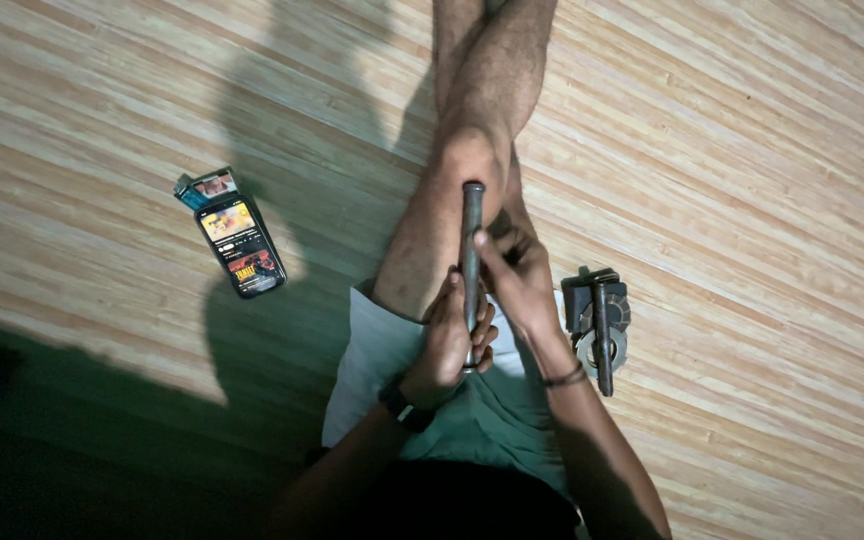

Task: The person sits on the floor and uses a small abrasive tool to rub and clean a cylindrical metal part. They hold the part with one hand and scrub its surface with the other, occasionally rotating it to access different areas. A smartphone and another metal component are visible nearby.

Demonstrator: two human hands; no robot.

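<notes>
Pale wood-plank floor [752, 150], dim light, long shadow at left. Person seated, bare legs crossed ahead. Dark metal rod [471, 250] held over lap, long axis running away from body toward knee. Left hand [447, 345] wrapped closed round rod's near end; right hand [519, 275] closed on shaft just beyond, fingers pinching mid-length. Both hands touching rod, left nearer body. Second rod with metal block and washers [597, 325] on floor just beside right forearm. Lit phone [240, 245] well apart at left.

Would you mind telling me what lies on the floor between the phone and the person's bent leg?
Nothing: in the head view, only bare wooden floor in shadow separates the phone from the leg.
</notes>
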